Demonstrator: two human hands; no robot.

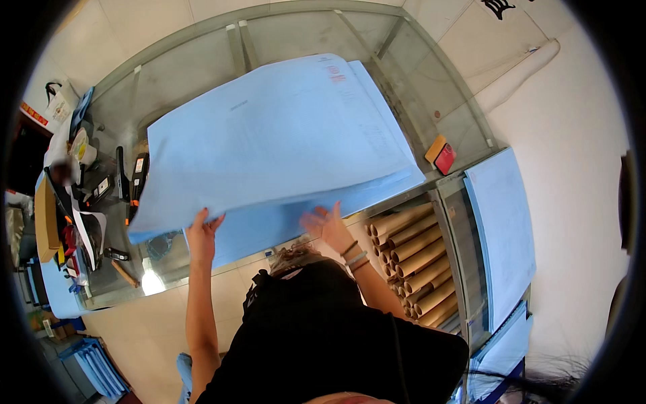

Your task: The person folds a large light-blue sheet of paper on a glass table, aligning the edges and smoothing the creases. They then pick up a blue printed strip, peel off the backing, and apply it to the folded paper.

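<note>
A large stack of blue printed sheets point(272, 136) lies on a glass-topped counter point(429, 86), with faint drawing lines and red stamps near its upper right corner. My left hand point(203, 230) pinches the front edge of the upper sheets, which are lifted a little and bowed. Another blue sheet point(252, 237) shows beneath them and hangs towards me. My right hand point(325, 222), blurred and with its fingers spread, is at the front edge over this lower sheet, with bracelets on the wrist. Nothing is seen in its fingers.
Staplers point(139, 177), a cardboard box point(45, 219), a wooden-handled tool point(125, 273) and other clutter lie at the left. A red and orange object point(444, 157) sits right of the stack. Cardboard tubes point(424, 257) fill the shelf below right. More blue sheets point(504, 227) lie at the right.
</note>
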